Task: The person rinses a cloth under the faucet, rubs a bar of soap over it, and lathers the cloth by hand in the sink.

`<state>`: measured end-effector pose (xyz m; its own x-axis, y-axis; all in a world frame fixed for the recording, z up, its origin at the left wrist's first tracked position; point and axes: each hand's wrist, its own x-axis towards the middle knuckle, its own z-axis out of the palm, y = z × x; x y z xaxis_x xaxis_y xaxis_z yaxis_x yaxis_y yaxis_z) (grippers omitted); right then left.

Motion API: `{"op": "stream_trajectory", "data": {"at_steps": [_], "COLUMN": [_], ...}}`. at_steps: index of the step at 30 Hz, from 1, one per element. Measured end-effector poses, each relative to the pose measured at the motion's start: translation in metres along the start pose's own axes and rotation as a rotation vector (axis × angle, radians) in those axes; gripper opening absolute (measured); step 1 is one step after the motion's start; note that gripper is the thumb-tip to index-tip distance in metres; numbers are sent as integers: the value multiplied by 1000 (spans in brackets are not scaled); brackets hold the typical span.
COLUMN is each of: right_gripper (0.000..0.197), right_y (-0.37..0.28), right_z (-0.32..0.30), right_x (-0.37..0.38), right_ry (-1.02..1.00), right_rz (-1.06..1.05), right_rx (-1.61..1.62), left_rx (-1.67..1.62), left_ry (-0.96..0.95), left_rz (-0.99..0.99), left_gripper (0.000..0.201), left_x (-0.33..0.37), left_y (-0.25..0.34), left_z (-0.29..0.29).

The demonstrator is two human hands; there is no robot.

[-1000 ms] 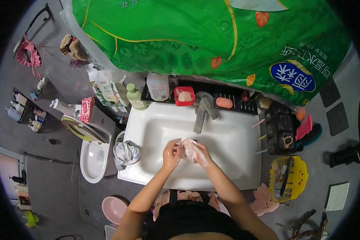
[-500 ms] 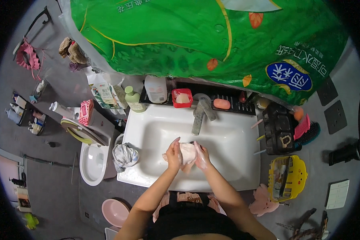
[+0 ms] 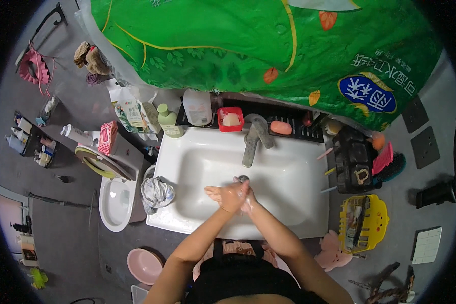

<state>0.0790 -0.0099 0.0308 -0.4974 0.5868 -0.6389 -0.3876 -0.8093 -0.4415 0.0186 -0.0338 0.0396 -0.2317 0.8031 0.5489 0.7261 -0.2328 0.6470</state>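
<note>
Over the white sink basin (image 3: 289,175), my two hands are pressed together around a small pale pink cloth (image 3: 212,193). Only an edge of it pokes out on the left; the rest is hidden by my fingers. My left hand (image 3: 232,197) lies across the top, its fingers closed toward the right. Against it from the right side, my right hand (image 3: 248,200) is closed too, with whitish lather on its skin. Just beyond the fingertips shows the round drain (image 3: 243,179). Farther back stands the grey faucet (image 3: 250,147), apart from both hands.
Behind the basin sit a red soap box (image 3: 231,119), an orange soap bar (image 3: 280,127) and a green bottle (image 3: 169,121). A crumpled cloth-like bundle (image 3: 157,192) touches the left rim. A black rack (image 3: 357,162) flanks the right. A big green package (image 3: 213,45) overhangs the back.
The cloth was spread between my separated hands; now it is bunched up and mostly covered. My hands have come together, the left one moving right over the cloth.
</note>
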Motion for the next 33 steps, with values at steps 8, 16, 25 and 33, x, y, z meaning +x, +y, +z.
{"op": "stream_trajectory", "data": {"at_steps": [8, 16, 25, 33], "right_gripper": [36, 22, 39, 25], "right_y": [-22, -46, -24, 8], "right_z": [-1, -30, -17, 10], "right_x": [-21, -26, -21, -7], "right_ry": [25, -164, -386, -150], "right_rz": [-19, -270, -325, 13], "right_rx": [-217, -642, -129, -65], "left_rx": [106, -573, -1103, 228], "left_ry": [-93, -507, -293, -286], "left_rz": [-541, -588, -788, 50], "left_gripper": [49, 29, 26, 9], "left_x": [32, -1, -14, -27], "left_y": [-20, -67, -42, -13], "left_z": [-11, -37, -44, -24]}}
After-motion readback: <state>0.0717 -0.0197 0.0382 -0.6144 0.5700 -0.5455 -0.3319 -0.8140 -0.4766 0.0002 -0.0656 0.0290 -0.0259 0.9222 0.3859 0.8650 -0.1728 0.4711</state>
